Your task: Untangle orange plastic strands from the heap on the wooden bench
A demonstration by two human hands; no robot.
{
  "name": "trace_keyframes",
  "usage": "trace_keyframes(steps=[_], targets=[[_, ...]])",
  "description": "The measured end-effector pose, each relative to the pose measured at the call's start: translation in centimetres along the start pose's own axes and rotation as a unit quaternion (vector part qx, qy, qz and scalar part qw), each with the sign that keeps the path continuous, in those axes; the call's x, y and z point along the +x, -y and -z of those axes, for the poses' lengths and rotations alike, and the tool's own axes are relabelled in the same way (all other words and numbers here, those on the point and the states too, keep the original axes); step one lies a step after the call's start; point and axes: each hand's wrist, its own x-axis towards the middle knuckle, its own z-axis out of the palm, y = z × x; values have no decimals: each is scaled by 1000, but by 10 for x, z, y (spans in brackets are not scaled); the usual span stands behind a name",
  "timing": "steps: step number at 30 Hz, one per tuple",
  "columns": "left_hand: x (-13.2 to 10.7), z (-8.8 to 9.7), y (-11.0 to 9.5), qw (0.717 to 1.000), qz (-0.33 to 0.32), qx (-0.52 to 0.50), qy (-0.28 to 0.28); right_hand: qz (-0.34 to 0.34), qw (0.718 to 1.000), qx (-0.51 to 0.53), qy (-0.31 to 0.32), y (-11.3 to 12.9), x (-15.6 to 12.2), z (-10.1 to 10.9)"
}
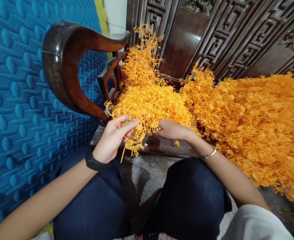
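Note:
A big heap of orange plastic sprigs (pixel 249 116) lies along the seat of a dark carved wooden bench (pixel 161 146). My left hand (pixel 113 136), with a black band on the wrist, pinches a small bunch of orange sprigs (pixel 134 141) between thumb and fingers at the bench's front edge. My right hand (pixel 173 130), a thin silver bracelet on its wrist, reaches into the underside of the heap. Its fingers are buried in the sprigs and hidden.
A curved wooden armrest (pixel 62 66) rises at the left of the bench. A blue quilted surface (pixel 14 100) fills the left side. Carved dark wood panels (pixel 224 33) stand behind. My knees in dark trousers (pixel 186 196) sit over a speckled grey floor (pixel 144 176).

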Motion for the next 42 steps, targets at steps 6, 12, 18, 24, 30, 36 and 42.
trace_keyframes(steps=[6, 12, 18, 24, 30, 36, 42], targets=[[8, 3, 3, 999, -31, -28, -11, 116, 948, 201, -219, 28, -13, 16], [9, 6, 6, 998, -59, 0, -10, 119, 900, 383, -173, 39, -4, 10], [6, 9, 8, 999, -47, -3, 9, 142, 868, 438, -185, 43, 6, 10], [4, 7, 5, 999, 17, 37, 36, 152, 883, 369, -246, 43, 5, 9], [5, 6, 2, 1000, 3, 30, 1, 135, 899, 401, -113, 46, 3, 6], [7, 8, 7, 998, 45, 47, -19, 136, 917, 326, -185, 45, 3, 5], [7, 6, 5, 999, 36, 41, -2, 118, 890, 310, -313, 40, 8, 4]])
